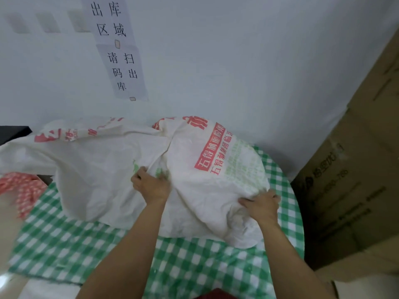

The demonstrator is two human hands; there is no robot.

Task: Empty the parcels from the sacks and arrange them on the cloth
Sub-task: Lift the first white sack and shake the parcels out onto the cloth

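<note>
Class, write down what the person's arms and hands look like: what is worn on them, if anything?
Nothing worn shows. The left hand and right hand are bare: no gloves, and no rings or watch that shows. The left forearm and right forearm are bare too, with no sleeve in view.

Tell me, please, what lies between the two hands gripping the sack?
In the head view, only crumpled fabric of the white sack stretches between the left hand and the right hand; nothing else shows there.
</note>
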